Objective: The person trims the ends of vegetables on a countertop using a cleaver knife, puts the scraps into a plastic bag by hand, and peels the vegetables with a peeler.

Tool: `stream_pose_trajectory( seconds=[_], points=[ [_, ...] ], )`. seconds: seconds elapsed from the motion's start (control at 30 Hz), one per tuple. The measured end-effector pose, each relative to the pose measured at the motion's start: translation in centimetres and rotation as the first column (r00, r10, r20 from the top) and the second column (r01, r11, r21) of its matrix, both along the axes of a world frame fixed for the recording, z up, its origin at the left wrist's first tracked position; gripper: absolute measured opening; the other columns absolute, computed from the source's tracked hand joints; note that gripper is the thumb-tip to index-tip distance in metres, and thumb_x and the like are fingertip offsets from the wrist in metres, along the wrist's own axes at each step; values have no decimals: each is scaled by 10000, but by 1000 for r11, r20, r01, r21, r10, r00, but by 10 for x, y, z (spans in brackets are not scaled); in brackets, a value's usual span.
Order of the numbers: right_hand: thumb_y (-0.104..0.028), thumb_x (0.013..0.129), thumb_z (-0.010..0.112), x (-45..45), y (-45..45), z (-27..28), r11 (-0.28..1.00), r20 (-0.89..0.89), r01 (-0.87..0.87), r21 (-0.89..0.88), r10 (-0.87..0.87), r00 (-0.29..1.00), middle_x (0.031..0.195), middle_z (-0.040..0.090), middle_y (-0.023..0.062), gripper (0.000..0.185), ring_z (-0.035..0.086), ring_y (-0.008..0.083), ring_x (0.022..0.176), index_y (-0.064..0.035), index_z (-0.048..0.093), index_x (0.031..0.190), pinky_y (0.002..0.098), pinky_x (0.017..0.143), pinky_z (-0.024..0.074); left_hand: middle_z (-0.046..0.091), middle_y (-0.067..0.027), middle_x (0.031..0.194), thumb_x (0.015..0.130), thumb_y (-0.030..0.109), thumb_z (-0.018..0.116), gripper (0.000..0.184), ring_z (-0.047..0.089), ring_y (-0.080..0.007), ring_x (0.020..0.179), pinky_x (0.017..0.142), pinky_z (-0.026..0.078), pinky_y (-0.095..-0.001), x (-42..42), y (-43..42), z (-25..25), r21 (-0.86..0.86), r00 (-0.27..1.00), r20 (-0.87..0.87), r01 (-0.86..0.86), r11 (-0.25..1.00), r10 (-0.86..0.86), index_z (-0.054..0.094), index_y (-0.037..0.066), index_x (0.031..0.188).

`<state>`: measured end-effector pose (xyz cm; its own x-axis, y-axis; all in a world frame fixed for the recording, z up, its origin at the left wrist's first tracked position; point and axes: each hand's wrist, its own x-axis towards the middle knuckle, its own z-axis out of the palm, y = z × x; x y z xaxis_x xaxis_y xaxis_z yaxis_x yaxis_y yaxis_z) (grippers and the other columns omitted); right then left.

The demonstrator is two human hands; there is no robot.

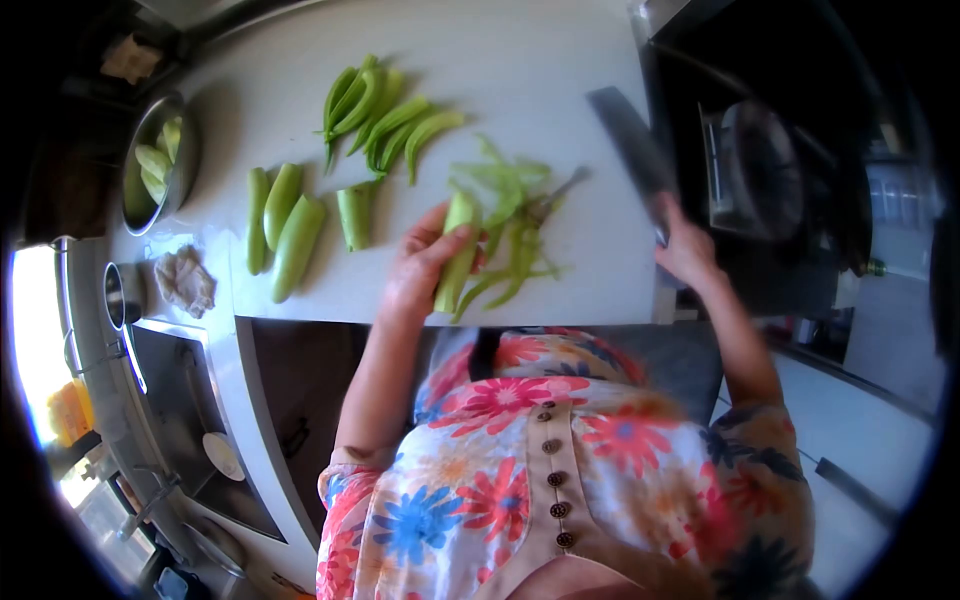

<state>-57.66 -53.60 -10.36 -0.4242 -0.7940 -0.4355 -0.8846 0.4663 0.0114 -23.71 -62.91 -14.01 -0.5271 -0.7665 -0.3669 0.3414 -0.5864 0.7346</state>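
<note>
My left hand (420, 255) is closed around a pale green peeled piece of gourd (458, 260), held tilted above the near edge of the white countertop (560, 80). My right hand (688, 245) grips the handle of a broad-bladed kitchen knife (630, 135), its dark blade pointing away over the counter's right side. Beside the gourd piece lies a loose pile of green peelings (515, 245). A thin grey utensil (572, 185) sticks out of that pile; its other end is hidden. Left of my left hand stands a short unpeeled gourd piece (353, 218).
Long green peppers (400, 130) lie in a bunch farther back. Several whole light green gourds (290, 245) rest at the left, near a crumpled plastic bag (185, 280). A metal bowl (185, 170) holds pale green pieces. A sink (200, 400) is at lower left, a dark stove (765, 170) at right.
</note>
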Motion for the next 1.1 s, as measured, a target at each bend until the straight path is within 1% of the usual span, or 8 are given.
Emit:
stream_pose_trajectory(
  seconds=[0.1, 0.17, 0.3, 0.47, 0.7, 0.8, 0.9, 1.1],
  points=[
    [-91, 735, 562, 1, -2, -15, 919, 130, 150, -364, -110, 985, 908, 635, 210, 632, 624, 371, 855, -135, 347, 1328, 440, 790, 481, 624, -130, 915, 858, 190, 619, 362, 607, -174, 693, 614, 499, -279, 2, 0, 4, -15, 996, -39, 83, 996, -84, 524, -16, 1141],
    [-75, 741, 578, 11, 6, -7, 852, 285, 295, -433, -181, 941, 700, 620, 130, 539, 623, 275, 632, -112, 445, 1262, 357, 607, 488, 624, -132, 920, 854, 194, 626, 374, 608, -173, 709, 623, 498, -273, 4, -1, 0, -16, 992, -50, 115, 993, -116, 525, -20, 1143],
    [-101, 854, 586, 93, 20, 19, 737, 557, 296, -608, 129, 820, 574, 491, 10, 349, 464, 37, 536, -99, 533, 1199, 200, 508, 394, 617, -128, 964, 845, 198, 638, 377, 609, -176, 768, 667, 505, -287, 4, -2, -4, -8, 984, 12, 179, 984, -179, 528, -14, 1138],
    [10, 661, 645, 155, 6, 29, 630, 339, -134, -765, 572, 747, 894, 670, 87, 560, 659, 232, 680, -118, 543, 1197, 312, 583, 536, 572, -103, 1061, 844, 139, 612, 265, 521, -182, 950, 829, 454, -327, 20, 15, -63, -225, 996, 88, -8, 974, 29, 569, 5, 1069],
    [-39, 667, 673, 158, 2, 12, 610, 231, -247, -753, 596, 769, 831, 665, 85, 527, 643, 243, 637, -125, 556, 1173, 327, 539, 514, 611, -76, 976, 806, 106, 656, 241, 563, -167, 887, 772, 473, -312, 22, 17, -40, -223, 967, 247, 113, 968, -57, 586, -6, 1008],
    [-54, 738, 644, 149, 0, 7, 707, 432, -117, -698, 546, 718, 776, 652, 106, 429, 631, 230, 593, -100, 577, 1158, 301, 530, 495, 637, -61, 917, 799, 88, 675, 260, 592, -154, 824, 730, 487, -288, 22, 17, -4, -83, 971, 202, 149, 985, -130, 594, -21, 1020],
    [-63, 802, 600, 139, -4, 19, 907, 650, 36, -420, 273, 710, 732, 640, 120, 343, 606, 189, 547, -72, 588, 1145, 266, 529, 470, 639, -115, 930, 778, 181, 717, 456, 622, -180, 792, 690, 503, -289, 21, 25, 10, -225, 988, 153, 64, 972, -30, 549, 0, 1161],
    [-13, 792, 571, 138, -1, 24, 861, 685, 103, -498, 318, 655, 743, 644, 121, 381, 588, 131, 563, -66, 572, 1169, 244, 562, 468, 625, -118, 980, 788, 145, 704, 480, 624, -197, 769, 661, 524, -305, 15, 14, 1, -47, 998, 56, 13, 999, -10, 524, 29, 1218]
  ],
)
